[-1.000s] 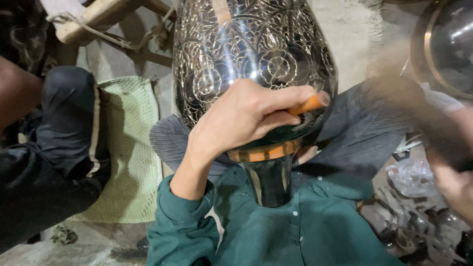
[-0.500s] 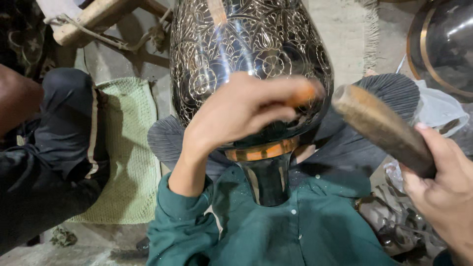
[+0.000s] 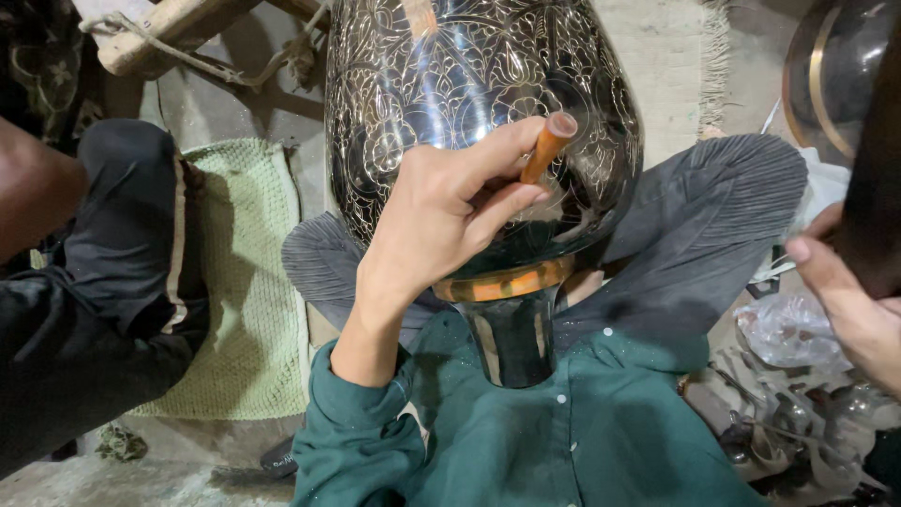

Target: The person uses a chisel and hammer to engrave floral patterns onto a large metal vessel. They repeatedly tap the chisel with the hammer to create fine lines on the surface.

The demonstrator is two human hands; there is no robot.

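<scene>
Vase top cut off by frame edge; its dark neck rests against your green shirt. Your left hand pinches orange-handled tool against engraved belly; tool tip hidden behind fingers. Your right hand, right of vase, wraps dark object, mostly cut off, kind unclear. Crumpled clear plastic bag below that hand.
</scene>
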